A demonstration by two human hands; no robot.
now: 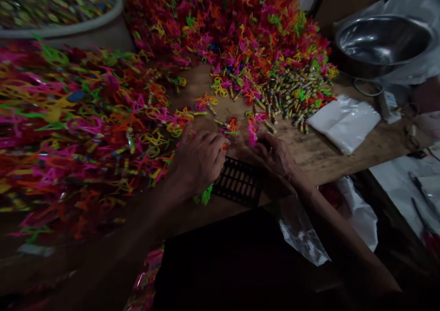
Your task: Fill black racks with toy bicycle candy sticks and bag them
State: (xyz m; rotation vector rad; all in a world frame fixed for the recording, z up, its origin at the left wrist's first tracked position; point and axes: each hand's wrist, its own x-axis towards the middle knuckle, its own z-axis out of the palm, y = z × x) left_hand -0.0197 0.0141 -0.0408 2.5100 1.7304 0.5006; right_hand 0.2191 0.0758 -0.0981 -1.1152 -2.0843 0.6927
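Observation:
My left hand is closed above the worktable, fingers curled down, with a bit of orange plastic showing at its fingertips. To its right, my right hand has thumb and fingers drawn together at a bright pink plastic piece. Below and between both hands lies a black slotted tray. A green plastic piece shows under my left wrist. Just beyond my hands, small printed tubes and looped plastic pieces are scattered on the wood.
Heaps of colourful plastic pieces cover the left and back. A large tub stands back left. Over at the right are a pile of printed tubes, a stack of plastic bags and a metal bowl. One clear bag hangs near my lap.

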